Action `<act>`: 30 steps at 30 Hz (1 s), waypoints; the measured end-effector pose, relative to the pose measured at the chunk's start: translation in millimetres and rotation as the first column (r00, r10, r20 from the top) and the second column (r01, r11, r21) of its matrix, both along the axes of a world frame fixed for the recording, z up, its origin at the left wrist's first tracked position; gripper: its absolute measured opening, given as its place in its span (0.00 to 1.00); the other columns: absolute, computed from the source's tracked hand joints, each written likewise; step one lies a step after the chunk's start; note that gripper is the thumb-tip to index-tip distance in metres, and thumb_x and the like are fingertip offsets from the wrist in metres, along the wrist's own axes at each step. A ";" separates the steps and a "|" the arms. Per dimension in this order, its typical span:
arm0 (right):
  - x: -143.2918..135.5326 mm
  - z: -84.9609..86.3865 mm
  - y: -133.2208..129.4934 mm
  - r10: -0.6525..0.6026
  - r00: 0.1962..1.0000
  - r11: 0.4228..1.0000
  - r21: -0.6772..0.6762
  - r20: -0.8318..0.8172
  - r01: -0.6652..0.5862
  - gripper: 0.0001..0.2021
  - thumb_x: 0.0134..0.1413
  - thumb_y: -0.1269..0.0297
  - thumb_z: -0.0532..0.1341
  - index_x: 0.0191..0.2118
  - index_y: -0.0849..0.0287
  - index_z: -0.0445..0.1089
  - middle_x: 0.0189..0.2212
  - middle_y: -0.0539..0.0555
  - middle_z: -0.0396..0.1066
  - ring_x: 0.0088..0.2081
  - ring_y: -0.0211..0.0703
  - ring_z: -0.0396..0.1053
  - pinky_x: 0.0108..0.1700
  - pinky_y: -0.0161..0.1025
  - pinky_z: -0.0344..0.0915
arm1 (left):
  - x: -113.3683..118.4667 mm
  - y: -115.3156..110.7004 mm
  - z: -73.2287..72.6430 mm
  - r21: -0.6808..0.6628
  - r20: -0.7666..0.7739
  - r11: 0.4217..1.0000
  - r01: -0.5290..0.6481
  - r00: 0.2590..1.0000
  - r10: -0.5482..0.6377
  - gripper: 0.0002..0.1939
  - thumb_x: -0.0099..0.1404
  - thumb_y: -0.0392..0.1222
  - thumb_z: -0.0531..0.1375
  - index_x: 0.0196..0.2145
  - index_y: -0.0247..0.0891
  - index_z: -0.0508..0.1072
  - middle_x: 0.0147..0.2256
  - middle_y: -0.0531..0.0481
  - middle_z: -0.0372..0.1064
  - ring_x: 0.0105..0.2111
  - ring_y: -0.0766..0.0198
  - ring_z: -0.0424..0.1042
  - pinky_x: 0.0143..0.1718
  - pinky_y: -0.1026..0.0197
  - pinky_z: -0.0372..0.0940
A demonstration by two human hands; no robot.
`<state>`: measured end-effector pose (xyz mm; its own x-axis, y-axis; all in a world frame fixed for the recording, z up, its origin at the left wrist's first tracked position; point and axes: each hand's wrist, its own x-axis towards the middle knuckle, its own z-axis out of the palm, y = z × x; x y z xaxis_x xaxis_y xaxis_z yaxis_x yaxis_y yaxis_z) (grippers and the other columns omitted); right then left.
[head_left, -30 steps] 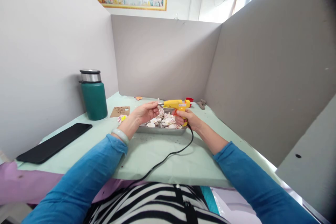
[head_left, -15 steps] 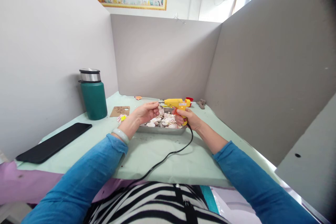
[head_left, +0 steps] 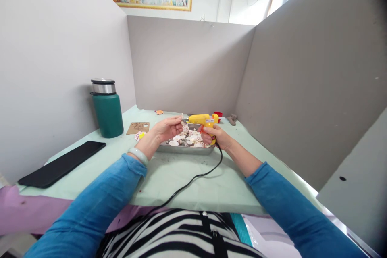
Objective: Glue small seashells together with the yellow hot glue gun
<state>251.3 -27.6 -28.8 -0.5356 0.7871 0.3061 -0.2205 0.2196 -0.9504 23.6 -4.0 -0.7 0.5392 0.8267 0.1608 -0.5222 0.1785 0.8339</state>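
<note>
My right hand (head_left: 218, 136) is wrapped round the handle of a yellow glue gun (head_left: 199, 119), its fingers by the orange trigger. The metal nozzle points left and is close to the fingertips of my left hand (head_left: 169, 130). Pinched in those fingers is a speckled seashell (head_left: 184, 127), partly covered by them. Whether the nozzle touches the shell I cannot tell. Below both hands stands a metal tray (head_left: 184, 150) holding several pale and brownish shells (head_left: 193, 138). A black cord runs from the gun's handle down over the table's front edge.
A green bottle (head_left: 108, 115) and a black flat slab (head_left: 63, 164) are on the left of the table (head_left: 193, 187). Near the tray lie a brown card (head_left: 138, 128) and a yellow-and-white piece (head_left: 140, 135). A red cup (head_left: 218, 114) stands behind. Grey partitions (head_left: 190, 64) enclose three sides.
The glue gun's nozzle has tipped slightly downward beside my left fingertips. Both hands keep their grips and are nearly in the same place.
</note>
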 end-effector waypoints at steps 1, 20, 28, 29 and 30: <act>0.1 -0.3 0.5 0.002 1.000 1.000 -0.001 -0.006 -0.002 0.12 0.50 0.58 0.61 0.35 0.63 0.68 0.13 0.43 0.54 0.16 0.31 0.52 0.20 0.32 0.54 | 0.1 -0.5 0.0 -0.003 -0.008 1.000 0.001 1.000 -0.001 0.03 0.53 0.28 0.62 0.28 0.30 0.71 0.22 0.52 0.66 0.23 0.70 0.66 0.28 0.65 0.64; -1.8 4.1 -2.6 -0.122 0.992 0.989 0.082 -0.021 0.124 0.12 0.51 0.57 0.61 0.35 0.62 0.68 0.14 0.43 0.53 0.17 0.31 0.52 0.21 0.33 0.54 | 5.9 -0.4 -2.4 0.255 -0.147 0.943 -0.214 0.955 0.256 0.10 0.47 0.38 0.68 0.25 0.31 0.71 0.17 0.56 0.59 0.17 0.74 0.58 0.22 0.66 0.58; -2.1 4.7 -1.3 -0.217 0.976 0.970 0.120 0.017 0.213 0.13 0.49 0.57 0.62 0.34 0.63 0.69 0.13 0.43 0.56 0.16 0.31 0.54 0.21 0.32 0.55 | 7.8 1.9 -1.8 0.386 -0.209 0.843 -0.374 0.855 0.475 0.11 0.46 0.40 0.68 0.25 0.30 0.73 0.18 0.53 0.63 0.17 0.72 0.60 0.22 0.64 0.58; -1.8 4.5 -1.0 -0.225 0.974 0.967 0.126 0.023 0.221 0.13 0.49 0.57 0.62 0.34 0.63 0.69 0.12 0.43 0.56 0.16 0.31 0.54 0.21 0.33 0.56 | 7.6 1.3 -1.0 0.387 -0.206 0.837 -0.387 0.849 0.487 0.11 0.45 0.40 0.68 0.25 0.30 0.73 0.17 0.54 0.63 0.16 0.72 0.59 0.22 0.64 0.58; -1.4 4.2 -0.6 -0.234 0.972 0.964 0.133 0.029 0.228 0.13 0.49 0.56 0.62 0.34 0.63 0.69 0.12 0.43 0.56 0.16 0.31 0.54 0.21 0.33 0.56 | 7.4 0.8 -0.2 0.385 -0.201 0.834 -0.395 0.846 0.494 0.11 0.45 0.40 0.68 0.24 0.31 0.73 0.17 0.54 0.62 0.16 0.72 0.59 0.22 0.64 0.58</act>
